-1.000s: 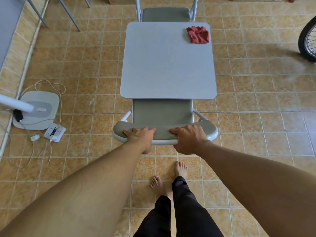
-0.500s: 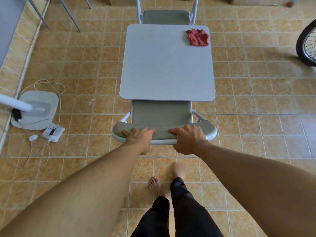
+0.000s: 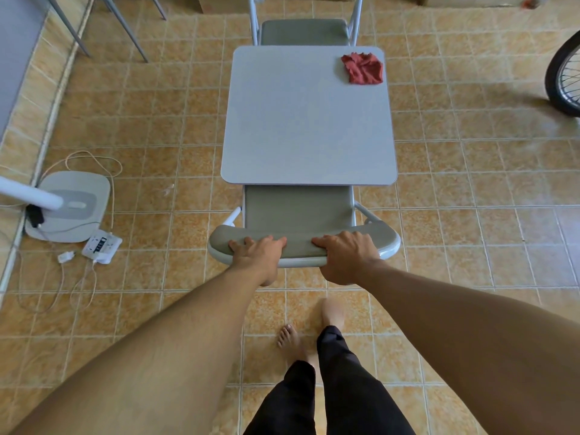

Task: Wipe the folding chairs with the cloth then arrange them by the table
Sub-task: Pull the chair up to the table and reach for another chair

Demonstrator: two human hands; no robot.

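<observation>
in the head view the task looks close to its end, as i judge it: the red cloth [image 3: 362, 69] lies crumpled on the far right corner of the counter [image 3: 307, 127], out of both hands, so the wiping seems over, though the picture cannot show whether the chairs are clean. the far chair [image 3: 304, 32] stands at the counter's far edge with its seat partly tucked under. the near chair [image 3: 298, 208] stands at the near edge, the front of its seat hidden beneath the counter top and its backrest toward the person. the left hand [image 3: 257, 251] grips the top of that backrest left of centre, fingers curled over the pad, and the right hand [image 3: 346, 254] grips it right of centre in the same way; neither holds anything else. what is left appears to be only a last nudge or squaring of this chair, then letting go. around it, a white fan base [image 3: 73, 205] sits on the floor to the left, with a power strip [image 3: 101, 246] and loose cables just beside it. grey metal legs [image 3: 125, 29] show at the upper left and a bicycle wheel [image 3: 565, 73] at the right edge. the person's bare feet [image 3: 290, 337] stand close behind the chair. nothing lies between chair and counter; the cables and the wheel are well apart from it, so i see little to hinder the push
</observation>
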